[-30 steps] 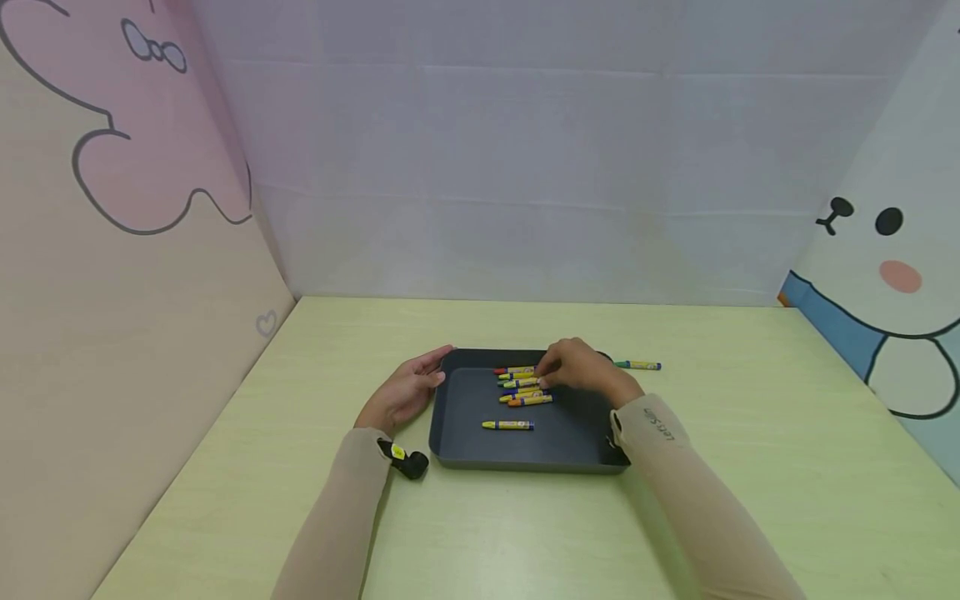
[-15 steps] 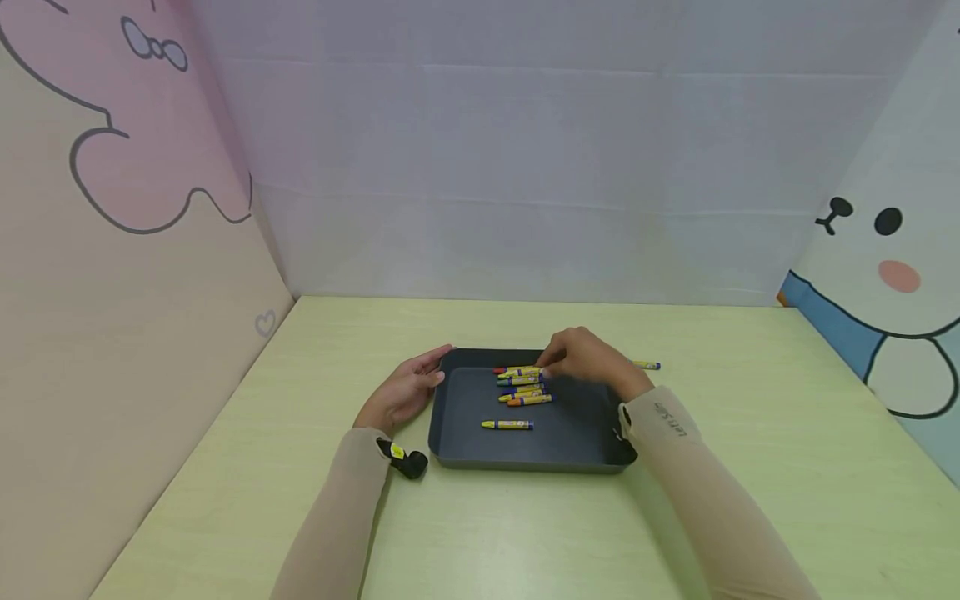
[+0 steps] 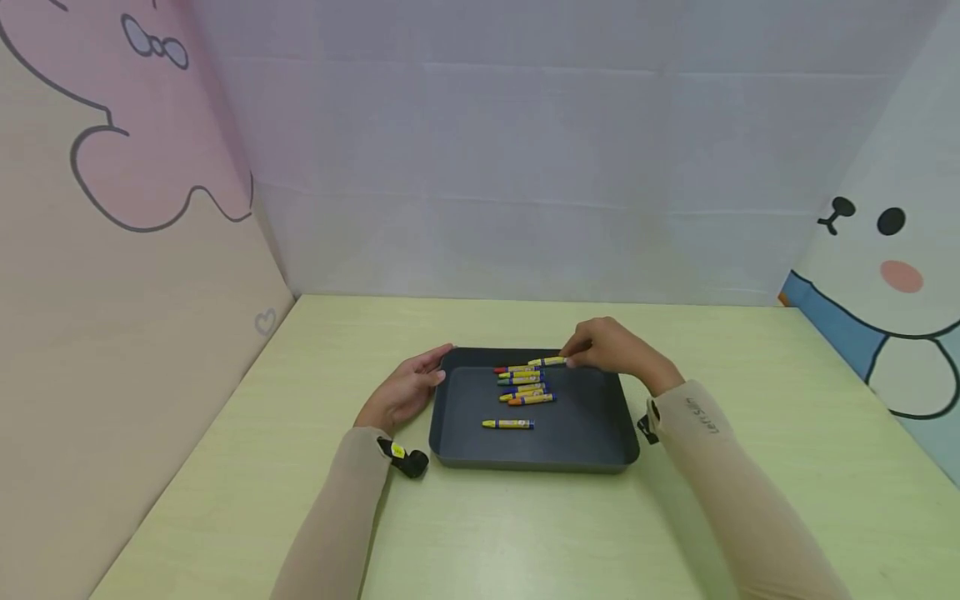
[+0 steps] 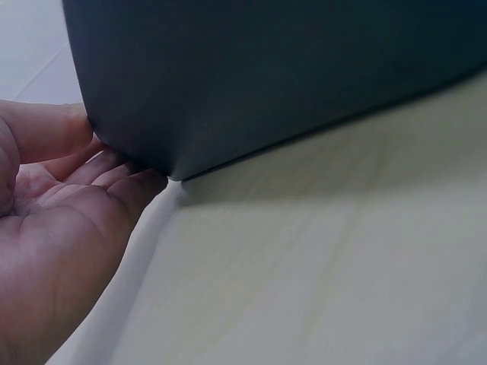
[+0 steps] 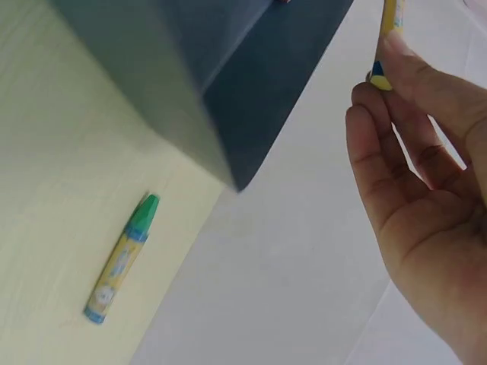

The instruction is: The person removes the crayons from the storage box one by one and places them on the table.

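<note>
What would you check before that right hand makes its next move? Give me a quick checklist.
1. Right hand pinching the held crayon: ok.
2. Left hand touching the dark gray tray: ok.
3. Held crayon clear of the red-tipped crayon: cannot tell.
4. Every crayon in the tray: not ok; a green-tipped crayon lies on the table.
5. Tray's crayons all grouped: not ok; one yellow-tipped crayon lies apart, nearer the person.

Yellowish tbl (image 3: 487, 533) w/ whitish backdrop (image 3: 487, 158) behind, pink-cartoon panel (image 3: 142, 267) L, white-cartoon panel (image 3: 892, 317) R.
</note>
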`<control>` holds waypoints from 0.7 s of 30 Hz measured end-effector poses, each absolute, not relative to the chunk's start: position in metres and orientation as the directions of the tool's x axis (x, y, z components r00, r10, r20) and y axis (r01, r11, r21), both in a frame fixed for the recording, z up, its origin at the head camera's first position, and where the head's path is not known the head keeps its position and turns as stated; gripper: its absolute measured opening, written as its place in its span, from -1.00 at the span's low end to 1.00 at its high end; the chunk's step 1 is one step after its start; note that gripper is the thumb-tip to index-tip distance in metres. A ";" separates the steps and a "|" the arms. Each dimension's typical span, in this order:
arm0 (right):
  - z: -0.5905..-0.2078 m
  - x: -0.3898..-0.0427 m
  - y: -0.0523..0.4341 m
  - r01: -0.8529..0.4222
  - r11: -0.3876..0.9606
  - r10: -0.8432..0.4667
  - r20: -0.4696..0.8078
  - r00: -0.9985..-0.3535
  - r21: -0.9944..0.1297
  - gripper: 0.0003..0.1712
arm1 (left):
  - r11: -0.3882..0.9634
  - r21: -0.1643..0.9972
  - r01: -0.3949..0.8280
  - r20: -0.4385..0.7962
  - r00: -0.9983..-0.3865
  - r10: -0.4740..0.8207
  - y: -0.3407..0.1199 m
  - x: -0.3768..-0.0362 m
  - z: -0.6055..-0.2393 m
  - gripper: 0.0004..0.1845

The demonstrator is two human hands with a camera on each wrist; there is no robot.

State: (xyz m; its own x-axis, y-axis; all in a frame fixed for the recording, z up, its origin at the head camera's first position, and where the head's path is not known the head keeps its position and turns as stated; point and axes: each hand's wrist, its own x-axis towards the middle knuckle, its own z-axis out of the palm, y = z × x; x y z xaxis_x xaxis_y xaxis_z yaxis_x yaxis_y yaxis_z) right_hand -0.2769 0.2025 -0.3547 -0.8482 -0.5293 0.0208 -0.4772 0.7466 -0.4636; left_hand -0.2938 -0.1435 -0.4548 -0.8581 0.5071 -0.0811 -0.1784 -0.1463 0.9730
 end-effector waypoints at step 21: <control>-0.376 -0.268 0.268 -0.353 0.774 -0.327 0.147 -0.934 -0.526 -0.76 | -0.160 0.963 -0.216 -0.112 -0.864 0.490 -0.143 -0.292 -0.450 -0.34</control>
State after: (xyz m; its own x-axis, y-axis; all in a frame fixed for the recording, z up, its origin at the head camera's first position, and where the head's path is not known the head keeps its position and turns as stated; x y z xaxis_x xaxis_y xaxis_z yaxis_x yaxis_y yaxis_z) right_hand -0.2680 0.2679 -0.3758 -0.9337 -0.3267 0.1467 -0.3533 0.7736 -0.5261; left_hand -0.2924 -0.1430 -0.4499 -0.8644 0.4901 -0.1122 -0.2158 -0.1599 0.9633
